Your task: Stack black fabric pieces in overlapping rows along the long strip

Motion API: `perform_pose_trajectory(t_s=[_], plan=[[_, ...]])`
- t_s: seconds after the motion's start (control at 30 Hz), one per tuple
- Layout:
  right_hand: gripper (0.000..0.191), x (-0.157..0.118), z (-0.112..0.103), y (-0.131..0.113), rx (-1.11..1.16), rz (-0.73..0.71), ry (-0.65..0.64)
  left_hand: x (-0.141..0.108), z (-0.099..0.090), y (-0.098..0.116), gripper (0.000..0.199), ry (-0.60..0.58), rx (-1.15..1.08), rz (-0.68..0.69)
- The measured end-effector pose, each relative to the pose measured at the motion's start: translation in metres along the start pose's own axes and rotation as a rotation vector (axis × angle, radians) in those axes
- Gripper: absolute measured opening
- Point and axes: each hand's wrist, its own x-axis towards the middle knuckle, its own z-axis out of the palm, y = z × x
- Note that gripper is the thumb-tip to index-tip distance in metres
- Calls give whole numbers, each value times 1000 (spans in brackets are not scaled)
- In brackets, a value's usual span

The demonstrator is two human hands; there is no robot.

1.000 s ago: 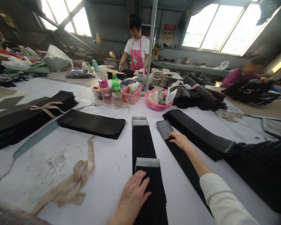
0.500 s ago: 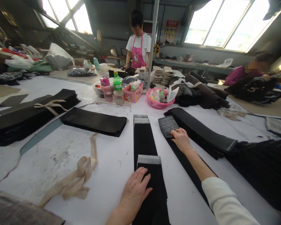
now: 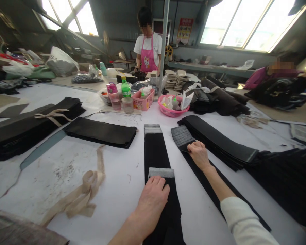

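Observation:
Two overlapping stacks of black strips run up the middle of the white table (image 3: 122, 217), the nearer one (image 3: 169, 204) with a grey end. My left hand (image 3: 154, 199) lies on this nearer stack just below the grey edge, fingers slightly bent and spread. To the right, a fanned stack of black strips (image 3: 183, 136) with grey ends lies at a slant. My right hand (image 3: 198, 153) pinches the edge of a black strip at that stack, fingers closed. Part of the strip is hidden beneath the hand.
Black stacks lie at left (image 3: 100, 132) and right (image 3: 219, 141). A beige cloth ribbon (image 3: 91, 187) is at front left. Farther back stand a pink basket (image 3: 173, 111), a pink box (image 3: 143, 102) and a green bottle (image 3: 125, 87). A person in a pink apron (image 3: 148, 58) stands across the table.
My left hand has moved up to the grey edge of the middle stack. My right hand has closed more tightly and shifted slightly right, with a strip edge lifted.

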Motion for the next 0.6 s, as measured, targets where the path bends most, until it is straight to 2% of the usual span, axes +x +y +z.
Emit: perform_pose_trajectory(t_s=[0.07,0.13,0.27,0.33,0.47,0.53,0.6], plan=[[13,-3,2,1,12,-4,10,25,-9,-2,18,1,0,18],[15,-5,3,1,25,-11,19,58,-8,-6,28,55,6,53],[16,-10,3,3,50,-24,27,126,15,-18,49,100,-33,127],[17,-15,1,6,94,-30,39,150,29,-22,54,95,-38,145],[20,-33,-13,15,233,-49,74,169,49,-28,48,52,-49,173],[18,-44,-30,21,274,-37,99,171,54,-29,42,37,-57,180],[16,-56,-57,26,272,14,138,172,54,-29,38,27,-67,179]])
